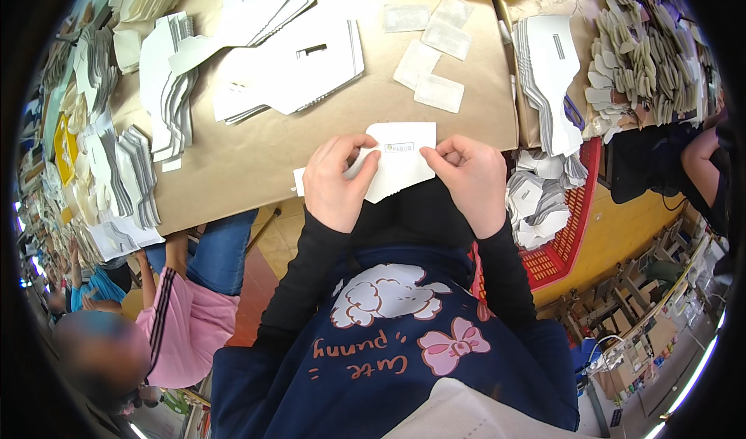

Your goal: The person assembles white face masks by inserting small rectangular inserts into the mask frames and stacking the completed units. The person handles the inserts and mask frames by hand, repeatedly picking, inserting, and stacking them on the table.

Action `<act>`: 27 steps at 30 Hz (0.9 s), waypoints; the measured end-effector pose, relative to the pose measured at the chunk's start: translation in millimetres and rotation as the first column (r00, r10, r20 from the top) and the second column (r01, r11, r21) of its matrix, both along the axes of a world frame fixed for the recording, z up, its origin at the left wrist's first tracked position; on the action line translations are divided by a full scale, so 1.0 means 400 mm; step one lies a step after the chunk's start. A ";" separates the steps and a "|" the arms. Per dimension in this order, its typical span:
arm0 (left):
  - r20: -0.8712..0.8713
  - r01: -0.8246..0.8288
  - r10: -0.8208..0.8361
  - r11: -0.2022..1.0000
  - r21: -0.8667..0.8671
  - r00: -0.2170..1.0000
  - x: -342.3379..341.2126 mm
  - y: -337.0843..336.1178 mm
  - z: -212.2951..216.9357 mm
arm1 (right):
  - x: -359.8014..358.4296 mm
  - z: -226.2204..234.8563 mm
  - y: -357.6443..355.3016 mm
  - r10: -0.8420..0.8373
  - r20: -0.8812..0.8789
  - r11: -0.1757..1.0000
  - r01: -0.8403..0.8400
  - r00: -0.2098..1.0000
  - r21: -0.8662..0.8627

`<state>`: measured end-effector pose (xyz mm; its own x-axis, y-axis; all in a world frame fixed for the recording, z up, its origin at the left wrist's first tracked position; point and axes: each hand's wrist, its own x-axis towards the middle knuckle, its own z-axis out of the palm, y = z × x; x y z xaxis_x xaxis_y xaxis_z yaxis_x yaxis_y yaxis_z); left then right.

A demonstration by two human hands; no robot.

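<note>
You're pinching one white card (400, 165) with your left hand (336, 182) and right hand (468, 179) at the tabletop's (256, 155) near edge, stacks of cutouts (291, 66) sitting unworked behind.

Flat white cut piece (402, 163) with small printed label, tilted, at brown table's near edge.
</note>
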<state>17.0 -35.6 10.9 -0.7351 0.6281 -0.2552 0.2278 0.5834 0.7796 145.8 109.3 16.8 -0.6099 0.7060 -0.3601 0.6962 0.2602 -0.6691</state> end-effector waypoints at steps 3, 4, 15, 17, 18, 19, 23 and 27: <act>-0.084 0.020 -0.018 1.000 0.014 0.996 0.004 0.003 -0.007 | -0.004 0.016 -0.014 -0.012 0.095 0.998 0.005 0.995 0.067; -0.128 0.031 -0.027 0.999 0.027 0.991 0.007 0.005 -0.010 | -0.005 0.018 -0.017 -0.020 0.131 0.996 0.009 0.991 0.084; -0.282 0.025 -0.016 0.999 0.029 0.959 0.037 -0.001 -0.019 | 0.005 -0.038 -0.012 0.273 -0.270 0.936 -0.190 0.923 0.295; -0.255 0.023 -0.010 0.999 0.049 0.967 0.035 -0.001 -0.020 | 0.007 -0.039 -0.010 0.282 -0.254 0.931 -0.200 0.925 0.306; -0.238 0.023 -0.009 0.998 0.054 0.971 0.033 -0.002 -0.021 | 0.007 -0.037 -0.010 0.279 -0.251 0.933 -0.200 0.927 0.299; -0.220 0.021 -0.008 0.998 0.059 0.975 0.031 -0.002 -0.021 | 0.006 -0.035 -0.009 0.276 -0.247 0.935 -0.200 0.929 0.292; -0.205 0.017 -0.006 0.998 0.054 0.979 0.029 0.000 -0.021 | -0.005 -0.026 -0.014 0.229 -0.231 0.949 -0.164 0.946 0.268; -0.158 0.009 -0.004 1.000 0.030 0.987 0.023 0.006 -0.018 | -0.021 -0.020 -0.027 0.161 -0.184 0.963 -0.113 0.970 0.246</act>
